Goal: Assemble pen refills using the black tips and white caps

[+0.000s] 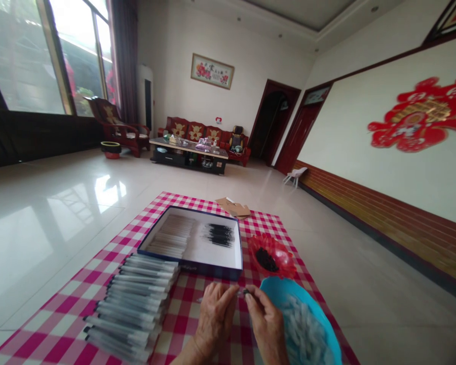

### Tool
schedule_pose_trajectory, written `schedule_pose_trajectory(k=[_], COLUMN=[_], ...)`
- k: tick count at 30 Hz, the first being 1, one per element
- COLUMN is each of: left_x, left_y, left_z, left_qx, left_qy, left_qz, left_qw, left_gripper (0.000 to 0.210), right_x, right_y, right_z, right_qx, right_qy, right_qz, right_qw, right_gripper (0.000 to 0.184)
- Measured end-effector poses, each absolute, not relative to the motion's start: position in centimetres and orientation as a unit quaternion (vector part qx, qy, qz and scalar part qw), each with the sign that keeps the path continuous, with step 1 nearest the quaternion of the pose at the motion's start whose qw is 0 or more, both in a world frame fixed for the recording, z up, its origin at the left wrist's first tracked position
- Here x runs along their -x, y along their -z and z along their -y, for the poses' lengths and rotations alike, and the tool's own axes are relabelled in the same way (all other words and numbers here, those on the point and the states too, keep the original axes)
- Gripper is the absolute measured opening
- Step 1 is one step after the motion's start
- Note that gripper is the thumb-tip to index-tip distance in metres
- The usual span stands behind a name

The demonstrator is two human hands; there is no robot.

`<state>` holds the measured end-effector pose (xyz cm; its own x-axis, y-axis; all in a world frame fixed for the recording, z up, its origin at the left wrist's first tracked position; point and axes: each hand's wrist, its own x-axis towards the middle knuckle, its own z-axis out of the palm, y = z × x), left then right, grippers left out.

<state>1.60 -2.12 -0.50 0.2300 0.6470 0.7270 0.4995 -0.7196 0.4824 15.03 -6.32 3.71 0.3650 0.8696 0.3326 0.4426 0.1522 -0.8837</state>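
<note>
One broad table under a pink-and-white checked cloth (79,294) fills the floor before me, and the work on it looks well under way but not finished. Across its middle sits a shallow rectangular dark-blue box with a white inside (213,270), and stock remains in it: a bank of slim, clear plastic tubes (171,235) on its left side and a patch of thin black rods (220,234) on its right. Just beside the box, nearer the person, lies a long row of translucent, dark-ended pens (137,299), which I take for the finished ones. On the right, a round turquoise plastic bowl (271,284) holds a heap of pale, translucent short pieces (304,324), so plenty of those seem to be left; beyond it, a red, petal-edged dish (285,258) has a smaller mound of tiny black bits (266,259). Between pens and turquoise bowl the two bare hands meet, fingertips nearly touching. The left hand (215,309) is curled around what looks like a clear plastic barrel (240,293), mostly hidden in its grip. The right hand (266,314) pinches a small dark plug (245,291) right by the barrel's end; I cannot tell whether it is seated.
</note>
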Motion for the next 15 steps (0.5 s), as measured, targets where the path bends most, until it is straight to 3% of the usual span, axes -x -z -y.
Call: schedule_pose_trajectory(k=[15], left_x=[-1.35], left_y=[-0.15], left_z=[2.36], left_qx=[-0.795], left_qy=[-0.48], left_qz=[-0.36], left_qw=[0.088], left_gripper=[0.028], right_x=[-14.61], right_y=[-4.48], right_z=[6.51], right_qx=[0.602], right_qy=[-0.143], right_qz=[0.59], right_qw=[0.519], right_gripper=[0.02])
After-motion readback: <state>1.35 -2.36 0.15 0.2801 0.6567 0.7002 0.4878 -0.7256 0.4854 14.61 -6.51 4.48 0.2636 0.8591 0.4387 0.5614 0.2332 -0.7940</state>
